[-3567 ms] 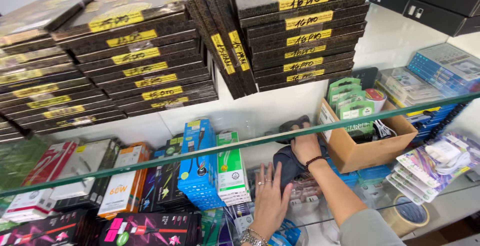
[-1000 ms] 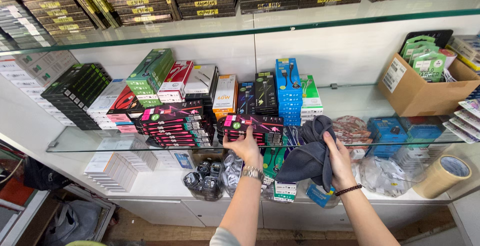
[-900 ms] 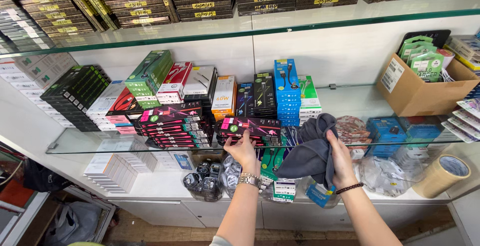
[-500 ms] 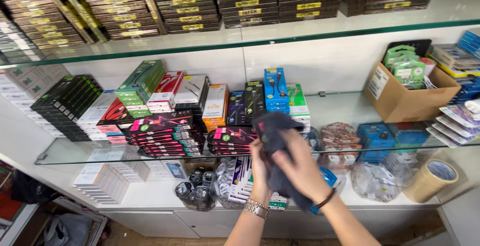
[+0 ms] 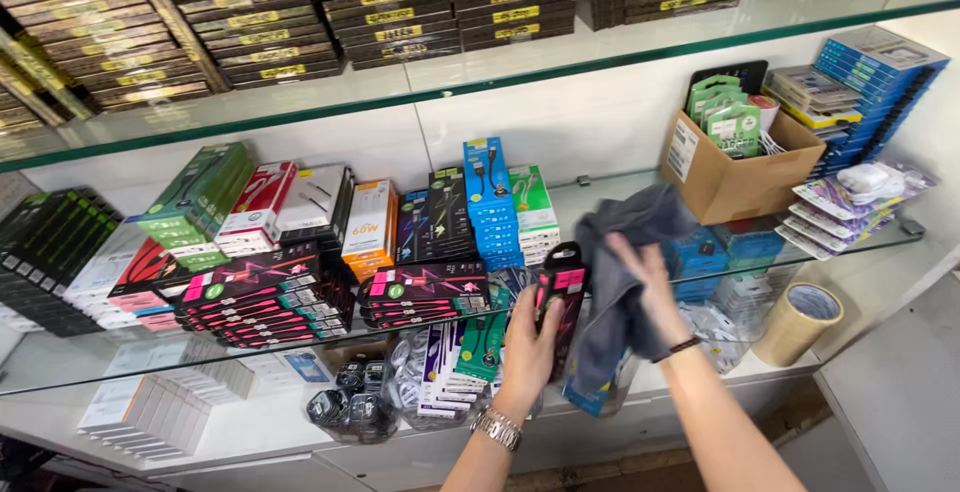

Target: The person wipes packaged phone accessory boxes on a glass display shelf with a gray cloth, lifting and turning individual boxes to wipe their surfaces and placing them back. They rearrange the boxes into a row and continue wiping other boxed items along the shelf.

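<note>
My left hand (image 5: pixel 527 340) grips a black and pink packaged box (image 5: pixel 560 292), holding it upright in front of the glass shelf's front edge. My right hand (image 5: pixel 648 277) holds a dark grey cloth (image 5: pixel 622 252) bunched against the box's right side, with the cloth hanging down below my fingers. A watch sits on my left wrist and a dark band on my right. Stacks of similar black and pink boxes (image 5: pixel 420 287) lie on the glass shelf (image 5: pixel 880 237) just left of my hands.
A brown cardboard box (image 5: pixel 735 167) of green packets stands at the shelf's right. Blue boxes (image 5: pixel 492 202), green boxes (image 5: pixel 195 197) and orange boxes (image 5: pixel 368 222) line the back. A tape roll (image 5: pixel 797 324) and bagged items sit on the lower white shelf (image 5: pixel 240 430). Dark boxes fill the top shelf.
My left hand has lifted a black and pink box off the shelf. My right hand brought the grey cloth up and across to it. The view shifted slightly left.
</note>
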Motion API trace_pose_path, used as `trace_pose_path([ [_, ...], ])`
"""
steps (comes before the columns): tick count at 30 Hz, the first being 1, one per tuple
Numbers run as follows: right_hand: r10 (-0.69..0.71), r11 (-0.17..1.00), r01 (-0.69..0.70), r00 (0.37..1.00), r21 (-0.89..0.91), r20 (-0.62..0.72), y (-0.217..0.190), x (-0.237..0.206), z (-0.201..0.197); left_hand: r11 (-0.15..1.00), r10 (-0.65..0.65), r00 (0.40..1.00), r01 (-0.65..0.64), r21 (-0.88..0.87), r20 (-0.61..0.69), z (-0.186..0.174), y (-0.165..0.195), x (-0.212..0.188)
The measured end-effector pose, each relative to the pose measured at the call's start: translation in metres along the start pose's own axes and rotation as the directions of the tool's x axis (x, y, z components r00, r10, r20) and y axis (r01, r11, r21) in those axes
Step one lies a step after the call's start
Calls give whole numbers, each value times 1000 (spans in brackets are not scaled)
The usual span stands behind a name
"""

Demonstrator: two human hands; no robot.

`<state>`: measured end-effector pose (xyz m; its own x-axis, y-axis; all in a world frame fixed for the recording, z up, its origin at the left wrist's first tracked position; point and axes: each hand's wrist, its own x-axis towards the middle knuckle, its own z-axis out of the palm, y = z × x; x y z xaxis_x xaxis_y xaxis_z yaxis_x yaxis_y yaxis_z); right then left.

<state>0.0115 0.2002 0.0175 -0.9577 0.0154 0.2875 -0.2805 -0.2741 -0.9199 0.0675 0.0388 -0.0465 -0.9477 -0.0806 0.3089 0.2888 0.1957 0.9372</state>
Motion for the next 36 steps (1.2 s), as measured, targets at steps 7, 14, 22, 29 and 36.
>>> trace_pose_path([
  [7,335,932,-322,940,168,-55,45,14,0,676,-91,995,90,-732,38,33,-10,19],
  [14,-117,892,55,987,-449,-112,111,-50,-18,958,258,941,-278,-65,-219,33,15,56],
  [22,-54,497,-115,985,-860,-163,46,24,-117,894,-144,981,73,-442,-129,31,46,130],
  [29,175,570,15,975,-821,139,21,98,-122,875,-159,982,90,-475,-107,90,9,166],
  [36,304,932,-262,941,-252,147,79,133,-77,791,397,912,-283,542,-103,65,-12,188],
])
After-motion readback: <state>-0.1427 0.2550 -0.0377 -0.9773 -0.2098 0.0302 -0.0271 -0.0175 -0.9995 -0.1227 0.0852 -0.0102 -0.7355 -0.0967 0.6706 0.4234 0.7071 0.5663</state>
